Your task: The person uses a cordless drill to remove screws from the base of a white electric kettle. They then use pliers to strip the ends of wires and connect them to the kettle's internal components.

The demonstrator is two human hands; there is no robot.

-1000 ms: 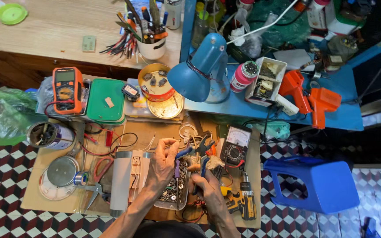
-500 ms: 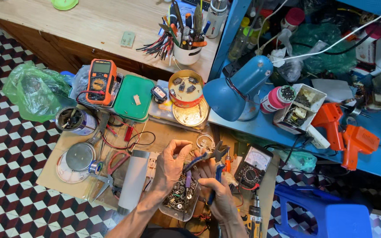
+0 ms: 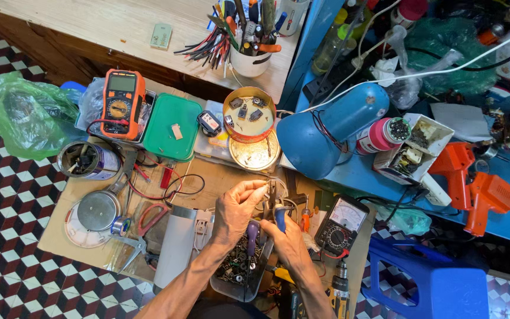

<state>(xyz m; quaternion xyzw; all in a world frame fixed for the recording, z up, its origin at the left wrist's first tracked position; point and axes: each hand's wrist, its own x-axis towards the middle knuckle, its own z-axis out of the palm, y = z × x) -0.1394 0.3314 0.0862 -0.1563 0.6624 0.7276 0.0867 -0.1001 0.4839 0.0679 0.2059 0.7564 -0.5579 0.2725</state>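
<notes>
L hand: pinches small part, hidden by fingers, at pliers' tip.
R hand: clenched on blue-handled pliers.
Axis: pliers point 12 o'clock; part at 11 from R grip.
Below: parts tray.

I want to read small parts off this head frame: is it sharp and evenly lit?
Head view: soft even light, faint shadows; the left hand and right hand are sharp, the pliers small but legible; dark upper-right corner; straight edges bow slightly near the borders.
</notes>
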